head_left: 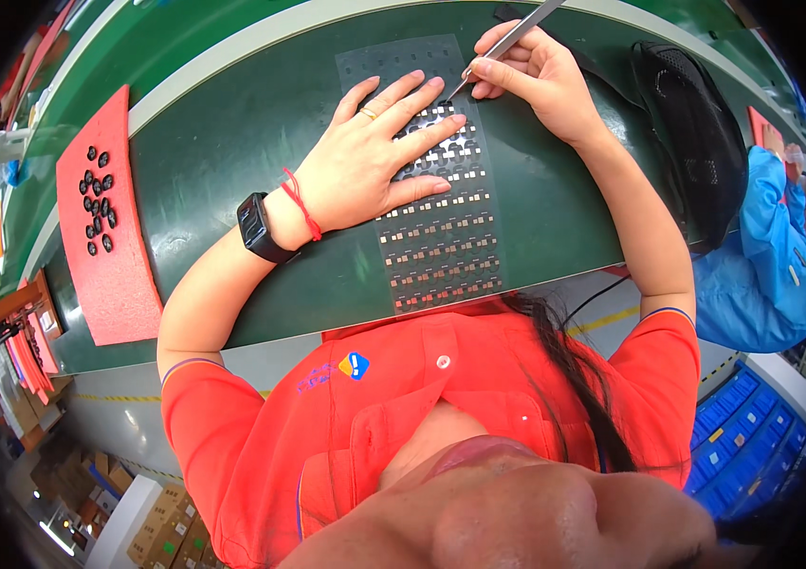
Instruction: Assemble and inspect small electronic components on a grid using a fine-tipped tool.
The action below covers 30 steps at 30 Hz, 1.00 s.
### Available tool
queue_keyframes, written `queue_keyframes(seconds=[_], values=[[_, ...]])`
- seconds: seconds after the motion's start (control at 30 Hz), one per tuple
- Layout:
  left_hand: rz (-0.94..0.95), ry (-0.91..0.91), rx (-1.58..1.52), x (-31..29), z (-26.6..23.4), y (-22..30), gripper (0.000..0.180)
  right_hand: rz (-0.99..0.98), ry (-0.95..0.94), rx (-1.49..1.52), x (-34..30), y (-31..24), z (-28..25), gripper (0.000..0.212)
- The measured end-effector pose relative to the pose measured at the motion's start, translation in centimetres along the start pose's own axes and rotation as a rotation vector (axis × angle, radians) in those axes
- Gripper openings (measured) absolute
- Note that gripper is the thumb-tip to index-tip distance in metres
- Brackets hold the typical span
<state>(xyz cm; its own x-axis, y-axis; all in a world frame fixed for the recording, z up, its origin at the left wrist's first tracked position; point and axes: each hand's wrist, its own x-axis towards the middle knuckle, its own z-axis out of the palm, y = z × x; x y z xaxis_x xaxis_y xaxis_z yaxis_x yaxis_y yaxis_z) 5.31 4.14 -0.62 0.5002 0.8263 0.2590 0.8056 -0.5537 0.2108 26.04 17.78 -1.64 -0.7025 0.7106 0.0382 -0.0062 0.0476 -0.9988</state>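
Observation:
A clear plastic sheet (430, 248) lies on the green work table, bearing rows of small dark round pieces with pale squares. My left hand (389, 152) rests flat on its upper part, fingers spread, covering some of the rows. In my right hand (540, 81) is a pair of metal tweezers (520, 30), pinched between thumb and fingers. The tweezers' tips point down at the sheet, just beyond my left fingertips, by a small dark piece (446, 102). Whether the tips grip that piece is too small to tell.
To the left a pink foam mat (119, 275) carries several small black round parts (98, 204). A black bag (692, 133) stands at the table's right, beside blue fabric (768, 256). Blue bins (744, 436) and cardboard boxes (164, 526) are below table level.

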Motion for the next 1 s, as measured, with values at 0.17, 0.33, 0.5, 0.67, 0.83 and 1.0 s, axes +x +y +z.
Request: queue_keyframes(seconds=[0.17,0.33,0.5,0.67,0.83,1.0], values=[[0.0,0.001,-0.007,0.1,0.0,0.1,0.054,-0.001,0.014,-0.013,0.0,-0.2,-0.2,0.022],[-0.004,0.0,0.002,0.0,0.1,0.1,0.052,0.014,-0.023,0.002,-0.1,-0.2,0.1,0.022],[0.011,-0.009,0.005,0.0,0.1,0.1,0.049,0.053,0.007,-0.009,0.1,-0.1,0.0,0.022],[0.001,-0.027,0.015,-0.2,-0.2,-0.1,0.049,0.073,-0.006,0.068,0.6,-1.0,-0.7,0.023],[-0.027,0.237,-0.167,1.1,-1.8,-3.4,0.041,0.077,0.05,0.195,0.5,-1.0,-1.6,0.022],[-0.552,0.529,0.195,0.7,-3.4,-14.0,0.048,0.082,0.043,0.201,0.6,-1.2,-1.2,0.021]])
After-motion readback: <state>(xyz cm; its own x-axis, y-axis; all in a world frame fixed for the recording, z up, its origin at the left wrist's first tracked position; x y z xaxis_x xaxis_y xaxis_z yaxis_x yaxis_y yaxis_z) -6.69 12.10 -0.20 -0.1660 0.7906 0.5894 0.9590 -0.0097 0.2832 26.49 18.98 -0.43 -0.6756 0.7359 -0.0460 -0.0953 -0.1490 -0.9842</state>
